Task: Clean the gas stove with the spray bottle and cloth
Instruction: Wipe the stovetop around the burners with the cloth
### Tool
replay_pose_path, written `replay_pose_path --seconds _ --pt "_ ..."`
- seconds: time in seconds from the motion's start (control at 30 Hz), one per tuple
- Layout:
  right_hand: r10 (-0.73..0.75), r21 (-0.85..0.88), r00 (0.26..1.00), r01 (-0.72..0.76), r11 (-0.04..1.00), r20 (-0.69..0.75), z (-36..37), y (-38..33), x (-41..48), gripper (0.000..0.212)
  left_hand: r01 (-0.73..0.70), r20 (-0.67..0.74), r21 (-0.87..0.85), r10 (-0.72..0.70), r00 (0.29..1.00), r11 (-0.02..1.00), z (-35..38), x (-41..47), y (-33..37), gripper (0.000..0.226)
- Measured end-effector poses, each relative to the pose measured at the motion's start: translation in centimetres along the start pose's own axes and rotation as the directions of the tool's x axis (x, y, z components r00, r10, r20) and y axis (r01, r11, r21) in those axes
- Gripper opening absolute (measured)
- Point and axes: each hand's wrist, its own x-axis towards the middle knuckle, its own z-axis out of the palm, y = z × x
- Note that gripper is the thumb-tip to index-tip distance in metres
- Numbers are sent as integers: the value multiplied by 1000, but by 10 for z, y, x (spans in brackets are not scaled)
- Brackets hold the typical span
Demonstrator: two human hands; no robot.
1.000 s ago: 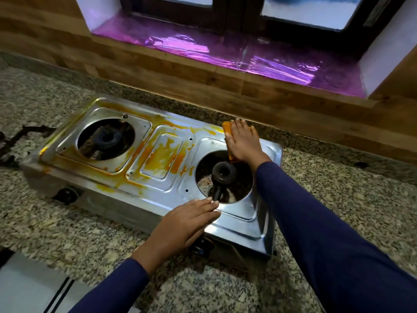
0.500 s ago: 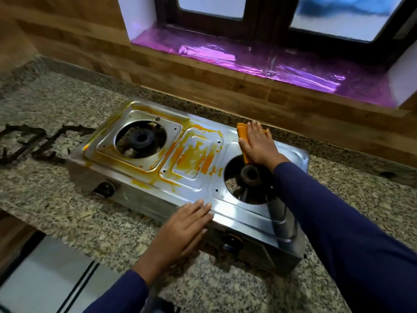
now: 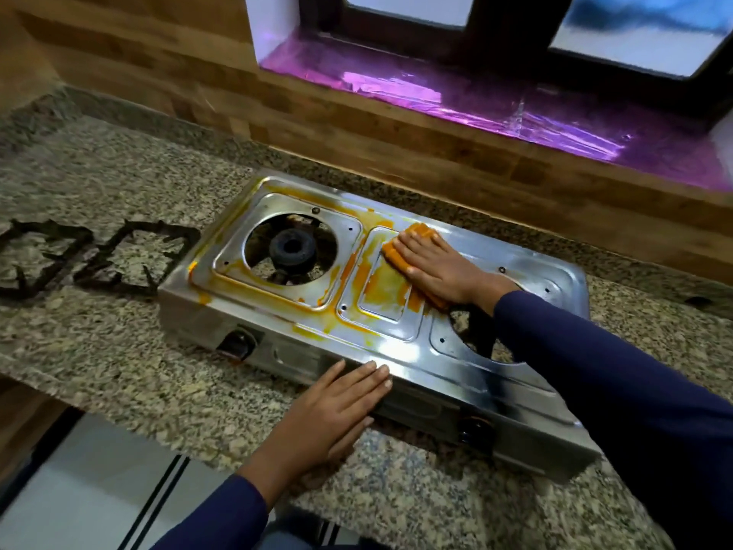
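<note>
The two-burner stainless steel gas stove (image 3: 396, 311) sits slantwise on the speckled granite counter (image 3: 99, 343), and the wiping looks roughly half done. The right hand (image 3: 440, 267) lies flat, fingers together, pressing a folded orange cloth (image 3: 400, 256) onto the raised centre panel between the two burner wells; the cloth shows at the fingertips and again under the heel of the palm, so the hand pins it rather than pinches it. The left hand (image 3: 337, 406) rests palm down, fingers spread only slightly, on the stove's front edge at about 6 o'clock from the cloth, apparently steadying the body.

Done, as far as can be seen: the right-hand half, at 3 to 4 o'clock from the cloth, shines bare with no orange film. Left: the square plate around the left black burner (image 3: 291, 248), at 9 o'clock from the cloth, is ringed with orange-yellow residue (image 3: 317, 327), which also smears the centre panel and dribbles toward the front left corner and the left knob (image 3: 238, 343). Two black iron pan supports (image 3: 99, 256) lie on the counter well off at 9 o'clock, still to be put back. No spray bottle is in view, so I judge spraying is over and wiping remains
</note>
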Motion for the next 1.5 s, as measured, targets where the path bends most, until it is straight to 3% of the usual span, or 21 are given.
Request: replay_pose_path --seconds 0.13,0.33,0.4,0.5,0.6,0.67,0.73,0.8,0.9,1.0,1.17,1.27,1.4,1.5 --pt "23 93 999 -25 995 28 11 -27 -39 77 -164 38 1 164 986 986 -4 -1 -26 51" --pt "305 186 952 -294 938 -32 33 -97 -65 87 -322 16 2 322 947 947 -14 0 -62 49" --pt "467 202 883 -451 869 -37 38 -122 -53 71 -330 -9 -4 330 944 944 -18 -5 -79 47" --pt "697 292 713 -652 700 -76 41 -147 -15 61 -337 -44 4 337 940 941 -23 -10 -102 47" --pt "834 399 550 -756 519 -43 26 -138 37 63 -362 -40 7 362 931 932 -25 -16 -113 47" --pt "868 422 495 -780 463 -37 15 -118 65 64 -367 -38 -17 366 930 930 -25 -19 -112 48" --pt "844 405 533 -761 508 -57 5 -97 90 64 -354 -23 -39 354 935 934 -25 -20 -115 49" --pt "756 333 647 -693 639 -106 -2 -80 107 62 -352 -5 -40 352 936 935 -26 -20 -115 50" --pt "505 185 853 -479 858 -133 -10 -65 123 59 -351 6 -38 351 936 936 -28 -20 -118 50" --pt "271 109 958 -260 959 -99 -10 -63 112 55 -356 43 -74 360 932 932 -30 -21 -120 51" --pt "43 107 998 -39 993 -34 7 -97 52 61 -373 62 -86 379 923 924 -32 -18 -122 50" --pt "19 144 1000 -17 989 -15 18 -129 14 58 -381 54 -75 385 921 922 -32 -18 -122 49" --pt "130 229 991 -124 965 -13 28 -167 -15 65 -398 -22 -88 397 917 913 -38 -19 -127 44" --pt "367 239 930 -350 906 -32 37 -203 -8 74 -335 -136 -142 317 939 931 -48 -34 -143 39"
